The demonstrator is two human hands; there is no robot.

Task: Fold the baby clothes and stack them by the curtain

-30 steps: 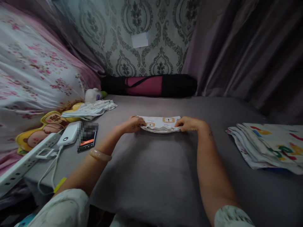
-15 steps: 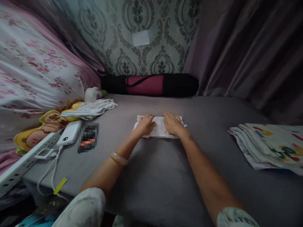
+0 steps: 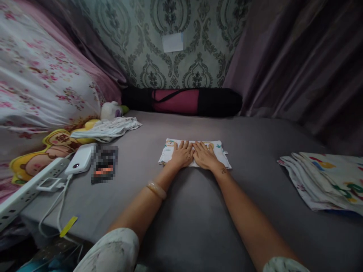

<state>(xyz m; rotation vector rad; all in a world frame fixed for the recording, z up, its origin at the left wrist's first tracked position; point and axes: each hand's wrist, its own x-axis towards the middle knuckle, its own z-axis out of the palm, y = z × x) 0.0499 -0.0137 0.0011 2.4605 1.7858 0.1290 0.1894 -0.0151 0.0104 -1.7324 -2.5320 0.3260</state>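
Observation:
A small folded white cloth with a colourful print lies flat on the grey bed sheet in front of me. My left hand rests flat on its middle, fingers stretched forward. Beside it, my right hand also presses flat on the cloth, fingers spread, the two hands nearly touching. A small tag sticks out at the cloth's right edge. What lies under my palms is hidden.
At right sits a stack of folded printed cloths. To the left are a crumpled light garment, a white power bank, a power strip with cables and a yellow cushion. A long black-and-red bag lies along the wall.
Both hands have come together from the cloth's two sides to its middle, now lying flat. More of the cloth's printed ends shows. The view has shifted slightly.

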